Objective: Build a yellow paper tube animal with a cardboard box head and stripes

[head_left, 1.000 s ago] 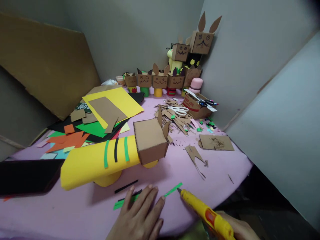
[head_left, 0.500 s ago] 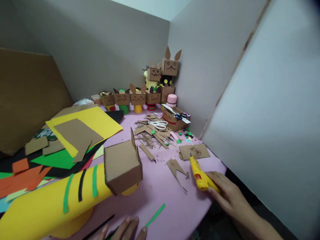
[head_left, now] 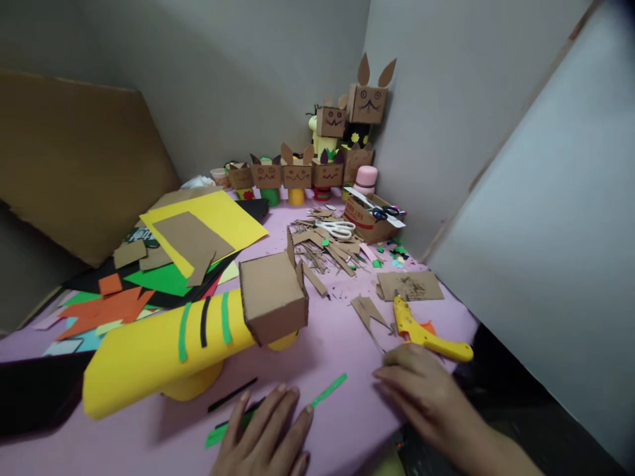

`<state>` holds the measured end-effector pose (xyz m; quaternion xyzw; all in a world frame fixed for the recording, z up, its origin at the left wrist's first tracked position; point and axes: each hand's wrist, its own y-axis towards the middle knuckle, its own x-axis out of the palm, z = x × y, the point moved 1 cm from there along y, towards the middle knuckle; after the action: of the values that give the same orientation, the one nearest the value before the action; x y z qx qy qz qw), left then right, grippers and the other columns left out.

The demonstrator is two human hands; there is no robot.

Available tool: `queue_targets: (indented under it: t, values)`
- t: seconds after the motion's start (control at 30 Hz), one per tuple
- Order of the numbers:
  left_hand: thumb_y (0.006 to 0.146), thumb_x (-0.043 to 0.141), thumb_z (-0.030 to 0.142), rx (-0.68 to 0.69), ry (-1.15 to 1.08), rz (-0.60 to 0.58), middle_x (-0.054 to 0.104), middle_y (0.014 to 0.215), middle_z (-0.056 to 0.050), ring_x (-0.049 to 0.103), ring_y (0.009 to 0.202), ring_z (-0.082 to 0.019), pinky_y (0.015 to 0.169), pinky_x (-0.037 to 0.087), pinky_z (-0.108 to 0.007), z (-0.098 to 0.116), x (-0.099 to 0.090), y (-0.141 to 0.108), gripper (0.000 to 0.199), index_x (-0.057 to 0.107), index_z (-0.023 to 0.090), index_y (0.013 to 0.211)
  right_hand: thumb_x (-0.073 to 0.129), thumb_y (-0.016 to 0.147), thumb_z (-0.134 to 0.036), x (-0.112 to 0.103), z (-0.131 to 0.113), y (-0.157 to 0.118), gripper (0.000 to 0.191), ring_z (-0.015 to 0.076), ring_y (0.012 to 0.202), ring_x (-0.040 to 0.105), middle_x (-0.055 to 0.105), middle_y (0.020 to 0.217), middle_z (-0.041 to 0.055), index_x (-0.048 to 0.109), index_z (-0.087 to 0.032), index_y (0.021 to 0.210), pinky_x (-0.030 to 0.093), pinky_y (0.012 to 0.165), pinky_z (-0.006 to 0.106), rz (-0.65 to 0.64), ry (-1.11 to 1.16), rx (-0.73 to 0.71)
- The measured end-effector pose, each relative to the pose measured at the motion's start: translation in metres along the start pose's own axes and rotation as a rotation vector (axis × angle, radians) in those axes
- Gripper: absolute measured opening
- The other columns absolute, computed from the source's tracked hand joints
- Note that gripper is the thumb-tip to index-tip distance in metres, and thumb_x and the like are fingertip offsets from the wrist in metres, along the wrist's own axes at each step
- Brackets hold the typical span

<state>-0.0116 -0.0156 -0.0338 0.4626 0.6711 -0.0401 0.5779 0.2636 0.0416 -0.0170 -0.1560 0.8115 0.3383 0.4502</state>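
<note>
My left hand [head_left: 268, 430] lies flat with fingers spread near the table's front edge, over green and black paper strips. Its fingertip touches one green paper strip [head_left: 329, 390]; a black strip [head_left: 233, 395] lies just beyond. My right hand [head_left: 421, 390] is low over the table, fingers loosely bent and holding nothing visible. Just past it, a yellow glue gun [head_left: 421, 334] lies on its side, nozzle toward a stained cardboard piece [head_left: 411, 285]. To the left stands a yellow paper tube body [head_left: 163, 357] with green and black stripes and a cardboard box head [head_left: 272, 297].
Cardboard scraps and white scissors [head_left: 337, 229] lie mid-table, beside a small box of tools [head_left: 372, 221]. Several box-headed cardboard animals [head_left: 296, 173] and a pink bottle [head_left: 366, 178] stand at the back. Coloured paper sheets [head_left: 243, 228] cover the left. Partition walls enclose the table.
My right hand has let go of the glue gun, which now lies on the table, and has moved nearer to me. The view has shifted, showing more of my left hand.
</note>
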Motion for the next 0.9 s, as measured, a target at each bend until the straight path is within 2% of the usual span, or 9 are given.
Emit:
queue_targets:
  t: [0.07,0.13,0.2,0.3,0.37,0.47,0.6,0.73,0.9]
  values:
    - [0.09,0.049,0.037,-0.005,0.001,-0.019,0.071,0.107,0.0,0.06,0.103,-0.017,0.114,0.006,-0.04,0.002,-0.002,0.001,0.026,0.065,0.03,0.108,0.05,0.088,-0.011,0.018,-0.014,0.014,0.019,0.0221,0.075,0.058,0.067,0.082,0.0075,0.067,-0.019,0.091,0.047,0.067,0.037,-0.066,-0.001,-0.057]
    - [0.09,0.049,0.037,-0.016,-0.003,-0.012,0.071,0.107,-0.001,0.06,0.103,-0.018,0.114,0.006,-0.04,0.004,-0.002,0.001,0.026,0.065,0.029,0.108,0.052,0.087,-0.01,0.031,-0.018,0.024,0.018,0.0219,0.077,0.058,0.067,0.083,0.0073,0.067,-0.019,0.091,0.048,0.069,0.036,-0.104,0.038,-0.032]
    - [0.09,0.048,0.037,-0.049,-0.03,-0.002,0.071,0.107,-0.001,0.059,0.104,-0.017,0.114,0.009,-0.038,0.006,-0.001,0.0,0.026,0.065,0.028,0.108,0.056,0.085,-0.01,0.038,-0.015,0.029,0.016,0.0218,0.079,0.058,0.067,0.084,0.0072,0.068,-0.018,0.091,0.048,0.071,0.036,-0.134,0.066,0.002]
    - [0.091,0.045,0.037,-0.153,-0.083,0.073,0.071,0.104,-0.001,0.058,0.103,-0.017,0.113,0.012,-0.039,0.008,0.001,0.0,0.026,0.067,0.028,0.102,0.058,0.084,-0.011,0.039,-0.009,0.03,0.014,0.0217,0.079,0.059,0.068,0.083,0.0066,0.068,-0.018,0.09,0.048,0.071,0.035,-0.153,0.056,0.003]
    - [0.091,0.045,0.037,-0.17,-0.099,0.076,0.071,0.104,0.0,0.058,0.104,-0.018,0.113,0.011,-0.038,0.009,0.001,0.001,0.026,0.067,0.028,0.101,0.057,0.086,-0.012,0.039,-0.006,0.03,0.012,0.0214,0.077,0.059,0.068,0.082,0.0067,0.068,-0.018,0.089,0.048,0.069,0.035,-0.137,0.024,-0.047]
    - [0.089,0.049,0.036,-0.124,-0.109,-0.019,0.069,0.11,-0.001,0.056,0.107,-0.017,0.112,0.013,-0.035,0.007,-0.002,0.001,0.026,0.065,0.028,0.108,0.051,0.091,-0.014,0.042,-0.003,0.029,0.017,0.0206,0.07,0.058,0.068,0.077,0.0078,0.068,-0.016,0.086,0.047,0.065,0.034,-0.075,-0.049,-0.188]
    - [0.086,0.054,0.033,-0.14,-0.138,-0.03,0.065,0.116,-0.002,0.053,0.112,-0.019,0.105,0.026,-0.036,0.004,-0.004,-0.002,0.029,0.062,0.029,0.114,0.039,0.094,-0.008,0.045,-0.001,0.026,0.03,0.0199,0.069,0.058,0.069,0.078,0.0101,0.067,-0.013,0.088,0.047,0.064,0.033,-0.028,-0.121,-0.306]
    - [0.084,0.058,0.034,-0.216,-0.208,-0.013,0.064,0.118,-0.004,0.05,0.115,-0.022,0.095,0.04,-0.037,0.004,-0.004,-0.007,0.033,0.061,0.029,0.116,0.043,0.093,-0.012,0.042,-0.003,0.028,0.023,0.0211,0.074,0.06,0.068,0.082,0.0099,0.065,-0.016,0.089,0.05,0.066,0.034,-0.095,-0.054,-0.182]
    - [0.083,0.059,0.029,-0.267,-0.215,-0.029,0.062,0.12,-0.005,0.049,0.116,-0.024,0.091,0.045,-0.041,0.007,-0.003,-0.011,0.032,0.061,0.027,0.115,0.05,0.088,-0.012,0.034,-0.006,0.034,0.014,0.022,0.082,0.059,0.065,0.088,0.0088,0.063,-0.018,0.089,0.05,0.073,0.035,-0.264,0.094,0.014]
